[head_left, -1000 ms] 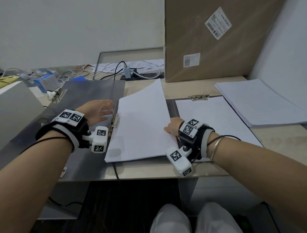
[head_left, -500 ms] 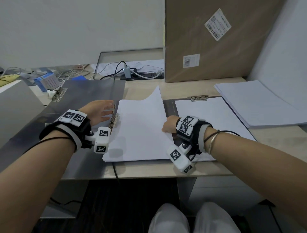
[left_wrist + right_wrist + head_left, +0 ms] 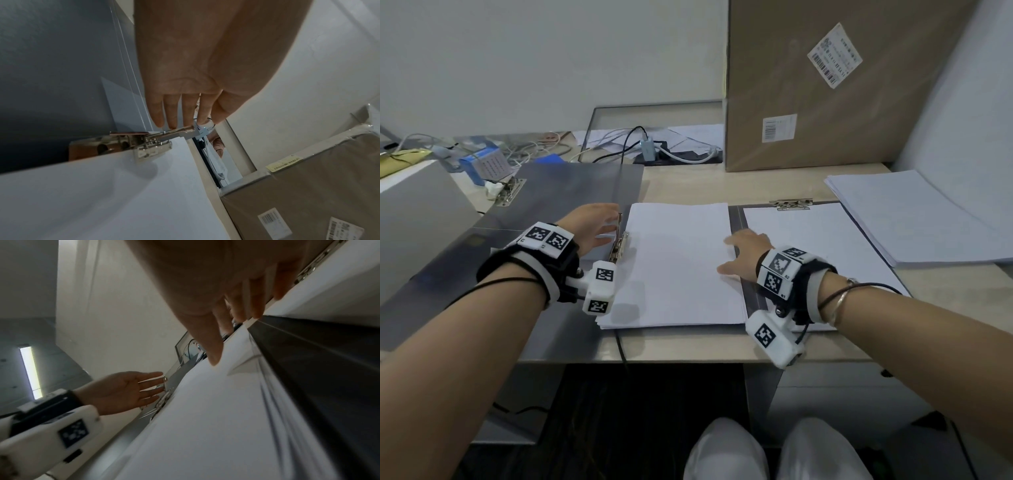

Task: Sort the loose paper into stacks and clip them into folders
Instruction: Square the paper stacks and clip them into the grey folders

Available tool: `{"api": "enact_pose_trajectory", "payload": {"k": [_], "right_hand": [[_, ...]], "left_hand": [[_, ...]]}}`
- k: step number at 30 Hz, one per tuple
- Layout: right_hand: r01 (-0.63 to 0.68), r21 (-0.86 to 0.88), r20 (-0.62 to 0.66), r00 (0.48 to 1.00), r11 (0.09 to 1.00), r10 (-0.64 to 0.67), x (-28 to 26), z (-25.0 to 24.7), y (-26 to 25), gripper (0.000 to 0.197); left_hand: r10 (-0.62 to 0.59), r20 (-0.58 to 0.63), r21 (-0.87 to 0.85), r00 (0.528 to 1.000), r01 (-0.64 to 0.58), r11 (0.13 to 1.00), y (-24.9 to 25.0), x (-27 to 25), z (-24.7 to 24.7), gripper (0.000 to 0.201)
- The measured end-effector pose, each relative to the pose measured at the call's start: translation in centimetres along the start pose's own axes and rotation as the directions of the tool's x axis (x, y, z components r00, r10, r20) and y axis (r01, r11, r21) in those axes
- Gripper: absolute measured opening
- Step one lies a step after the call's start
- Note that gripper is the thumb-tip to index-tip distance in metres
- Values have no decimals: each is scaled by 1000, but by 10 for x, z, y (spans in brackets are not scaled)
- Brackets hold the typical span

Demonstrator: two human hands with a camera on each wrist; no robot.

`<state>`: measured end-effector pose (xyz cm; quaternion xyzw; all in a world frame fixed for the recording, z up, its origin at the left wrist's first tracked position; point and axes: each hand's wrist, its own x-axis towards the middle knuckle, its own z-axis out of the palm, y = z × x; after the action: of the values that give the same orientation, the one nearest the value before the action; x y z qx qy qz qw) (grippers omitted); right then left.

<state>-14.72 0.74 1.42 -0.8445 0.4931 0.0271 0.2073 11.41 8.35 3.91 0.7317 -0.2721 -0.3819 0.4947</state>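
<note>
A white paper stack [image 3: 678, 267] lies flat in an open grey folder [image 3: 558, 202], its left edge at the metal clip [image 3: 619, 245]. My left hand [image 3: 599, 228] is beside the clip with its fingers straight. In the left wrist view the fingertips [image 3: 171, 124] touch the raised clip lever [image 3: 180, 129] above the paper stack [image 3: 102, 194]. My right hand [image 3: 738, 251] rests flat on the stack's right edge, fingers spread. In the right wrist view its thumb [image 3: 213, 356] lies on the paper stack [image 3: 205, 418].
A second folder with clipped paper [image 3: 822, 246] lies to the right under my right wrist. A loose paper pile [image 3: 914, 219] sits at the far right. A large cardboard box [image 3: 825, 85] stands behind. Cables and a blue box [image 3: 486, 166] crowd the back left.
The paper stack, held up curled at its right side by my right hand, now lies flat. My right hand has let go and rests on it. My left hand stays at the clip.
</note>
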Motion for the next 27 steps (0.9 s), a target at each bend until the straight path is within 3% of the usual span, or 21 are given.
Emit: {"api": "enact_pose_trajectory", "payload": {"k": [3,6,9,12,19,23,27], "right_hand": [[53,15,87,995,998,-54,-10,5,0,43],[89,-30,128,988,996,-84,-12,4,-2,32],[70,-59,173,983,996,-59,-8,1,-4,40],[92,-129,190,980,987,-66,-7,3,-7,40],[120,-212,207,975,970,-76,-9,7,-5,44],[138,-242,230,970,960,-82,-7,6,-5,44],[151,-264,237,968,953,-88,-7,7,-1,44]], "left_hand": [[6,-44,2,999,-6,1000,1,2,5,18],[50,-59,111,997,-43,993,0,4,5,35],[94,-76,193,993,-78,978,-5,4,-1,42],[142,-101,211,985,-119,970,-11,1,-9,21],[128,-96,168,987,-110,980,-39,-3,-21,8],[32,-100,161,994,-16,987,-50,-1,-21,35],[9,-92,423,996,30,906,-57,3,-24,42]]}}
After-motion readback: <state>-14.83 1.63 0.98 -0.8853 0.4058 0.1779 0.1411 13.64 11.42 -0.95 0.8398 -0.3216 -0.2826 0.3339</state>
